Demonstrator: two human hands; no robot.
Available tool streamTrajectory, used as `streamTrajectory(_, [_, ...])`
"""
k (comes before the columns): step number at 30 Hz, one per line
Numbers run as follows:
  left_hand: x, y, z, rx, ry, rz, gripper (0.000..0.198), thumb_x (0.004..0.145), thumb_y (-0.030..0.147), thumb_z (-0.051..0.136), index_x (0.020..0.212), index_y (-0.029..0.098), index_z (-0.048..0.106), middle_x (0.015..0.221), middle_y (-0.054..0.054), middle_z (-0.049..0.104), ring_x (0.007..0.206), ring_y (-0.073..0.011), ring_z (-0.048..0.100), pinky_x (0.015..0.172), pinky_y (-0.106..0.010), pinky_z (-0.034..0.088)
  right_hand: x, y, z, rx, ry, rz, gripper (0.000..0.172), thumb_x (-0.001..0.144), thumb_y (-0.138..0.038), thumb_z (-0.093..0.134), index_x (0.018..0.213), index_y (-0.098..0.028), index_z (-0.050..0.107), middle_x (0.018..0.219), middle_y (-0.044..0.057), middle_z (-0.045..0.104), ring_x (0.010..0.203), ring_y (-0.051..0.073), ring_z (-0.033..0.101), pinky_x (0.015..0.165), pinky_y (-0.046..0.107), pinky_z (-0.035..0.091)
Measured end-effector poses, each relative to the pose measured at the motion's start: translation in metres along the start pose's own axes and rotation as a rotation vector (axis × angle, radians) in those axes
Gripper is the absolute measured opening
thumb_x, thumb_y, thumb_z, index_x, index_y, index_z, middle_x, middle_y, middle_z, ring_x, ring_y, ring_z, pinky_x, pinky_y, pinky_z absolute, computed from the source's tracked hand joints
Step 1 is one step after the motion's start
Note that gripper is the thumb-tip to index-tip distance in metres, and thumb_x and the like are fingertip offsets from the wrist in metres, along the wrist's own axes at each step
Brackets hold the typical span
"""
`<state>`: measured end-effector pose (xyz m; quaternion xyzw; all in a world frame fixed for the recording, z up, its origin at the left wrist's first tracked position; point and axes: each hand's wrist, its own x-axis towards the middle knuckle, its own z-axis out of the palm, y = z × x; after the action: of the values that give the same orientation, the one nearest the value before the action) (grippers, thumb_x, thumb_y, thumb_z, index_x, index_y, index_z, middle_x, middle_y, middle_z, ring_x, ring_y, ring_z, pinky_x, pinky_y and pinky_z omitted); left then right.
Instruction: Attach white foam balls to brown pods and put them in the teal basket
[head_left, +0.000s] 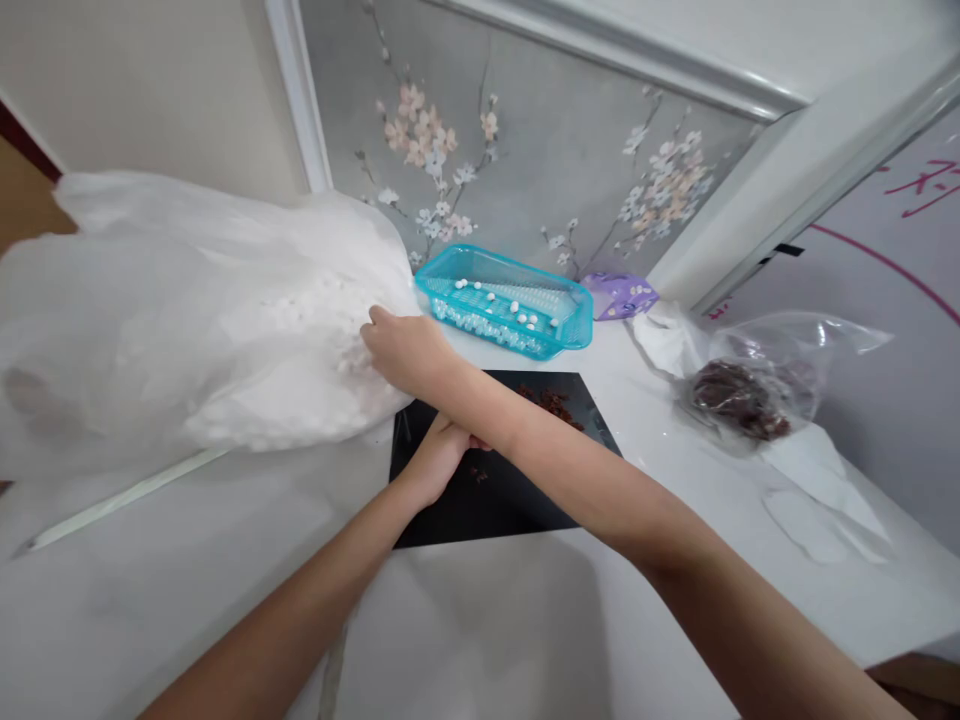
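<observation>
My right hand reaches across to the left, closed, against the side of a big white translucent plastic bag. What its fingertips hold, if anything, is hidden. Small white balls show through the bag near them. Under my right forearm, my left hand is curled above a black board; the forearm covers part of it, and what it holds cannot be made out. Brown crumbly bits lie on the board's far right part, with a few small ones near my left hand.
Behind the board, a blue plastic basket holds several white balls. Beside it is a purple packet. To the right, a clear bag with brown material sits near white tissue. A pale strip lies left.
</observation>
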<state>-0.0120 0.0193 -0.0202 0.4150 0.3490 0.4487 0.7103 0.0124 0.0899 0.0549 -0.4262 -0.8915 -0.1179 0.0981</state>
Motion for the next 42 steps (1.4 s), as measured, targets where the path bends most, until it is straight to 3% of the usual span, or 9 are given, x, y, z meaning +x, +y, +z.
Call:
streamTrajectory(5, [-0.003, 0.002, 0.004, -0.024, -0.002, -0.002, 0.009, 0.073, 0.024, 0.059, 0.077, 0.017, 0.061, 0.075, -0.002, 0.065, 0.074, -0.015, 0.058, 0.067, -0.026, 0.043, 0.015, 0.003, 0.009, 0.008, -0.089, 0.034, 0.02, 0.081, -0.005, 0.046, 0.091, -0.012, 0.062, 0.096, 0.011, 0.064, 0.082, 0.022, 0.064, 0.06, 0.028, 0.047])
streamTrajectory(8, [-0.003, 0.005, 0.005, -0.046, -0.001, -0.015, 0.01, 0.073, 0.024, 0.058, 0.074, 0.015, 0.062, 0.068, -0.002, 0.064, 0.066, -0.0145, 0.057, 0.062, -0.026, 0.043, 0.005, 0.006, -0.001, 0.068, 0.009, 0.063, 0.018, 0.087, -0.012, 0.044, 0.097, -0.013, 0.059, 0.108, 0.01, 0.059, 0.078, 0.019, 0.063, 0.057, 0.028, 0.045])
streamTrajectory(11, [-0.002, 0.009, 0.004, -0.109, -0.002, -0.03, 0.013, 0.074, 0.024, 0.055, 0.069, 0.015, 0.062, 0.059, -0.001, 0.06, 0.057, -0.0123, 0.054, 0.057, -0.024, 0.042, -0.018, 0.011, -0.013, 0.273, 0.229, 0.131, 0.019, 0.091, -0.025, 0.042, 0.101, -0.015, 0.055, 0.109, 0.006, 0.057, 0.083, 0.015, 0.06, 0.059, 0.025, 0.044])
streamTrajectory(16, [0.004, 0.012, 0.0, -0.31, 0.032, -0.051, 0.021, 0.08, 0.026, 0.048, 0.07, 0.015, 0.063, 0.064, -0.002, 0.061, 0.06, -0.0113, 0.055, 0.059, -0.023, 0.044, -0.078, 0.023, -0.012, 0.549, 0.505, 0.265, 0.012, 0.087, -0.024, 0.049, 0.095, -0.017, 0.054, 0.096, 0.003, 0.061, 0.079, 0.012, 0.058, 0.067, 0.023, 0.044])
streamTrajectory(22, [0.005, 0.009, 0.003, -0.104, 0.021, 0.015, 0.021, 0.077, 0.035, 0.058, 0.082, 0.015, 0.067, 0.077, -0.003, 0.067, 0.071, -0.0127, 0.06, 0.062, -0.023, 0.045, -0.144, 0.024, 0.011, 0.615, 0.429, 0.37, 0.01, 0.085, -0.023, 0.05, 0.092, -0.02, 0.057, 0.091, 0.002, 0.062, 0.058, 0.008, 0.052, 0.056, 0.022, 0.043])
streamTrajectory(29, [0.003, 0.01, 0.003, -0.016, -0.027, -0.014, 0.018, 0.072, 0.03, 0.066, 0.085, 0.018, 0.07, 0.083, -0.002, 0.069, 0.078, -0.0111, 0.061, 0.071, -0.02, 0.045, -0.162, 0.024, 0.018, 0.624, 0.532, 0.386, 0.009, 0.082, -0.024, 0.055, 0.091, -0.021, 0.056, 0.096, 0.004, 0.059, 0.058, 0.008, 0.051, 0.053, 0.023, 0.045])
streamTrajectory(31, [0.005, 0.01, 0.001, -0.061, 0.032, -0.01, 0.02, 0.07, 0.026, 0.069, 0.088, 0.019, 0.069, 0.08, 0.0, 0.068, 0.074, -0.0085, 0.06, 0.069, -0.019, 0.045, -0.167, 0.024, 0.015, 0.65, 0.494, 0.356, 0.012, 0.08, -0.022, 0.056, 0.092, -0.02, 0.057, 0.093, 0.004, 0.059, 0.059, 0.009, 0.051, 0.052, 0.022, 0.045])
streamTrajectory(36, [0.008, 0.011, 0.001, -0.158, 0.128, -0.039, 0.021, 0.066, 0.018, 0.071, 0.087, 0.018, 0.066, 0.077, 0.003, 0.064, 0.067, -0.0047, 0.057, 0.066, -0.016, 0.045, -0.178, 0.026, 0.015, 0.825, 0.049, 0.128, 0.011, 0.079, -0.014, 0.054, 0.085, -0.019, 0.061, 0.081, 0.001, 0.06, 0.054, 0.006, 0.048, 0.049, 0.019, 0.042])
streamTrajectory(42, [0.008, 0.012, 0.002, -0.16, 0.11, -0.065, 0.019, 0.067, 0.019, 0.071, 0.085, 0.017, 0.066, 0.08, 0.002, 0.065, 0.068, -0.0045, 0.056, 0.066, -0.016, 0.044, -0.177, 0.032, 0.018, 0.852, -0.008, 0.142, 0.011, 0.08, -0.014, 0.054, 0.083, -0.018, 0.063, 0.083, 0.002, 0.06, 0.058, 0.006, 0.05, 0.051, 0.017, 0.041])
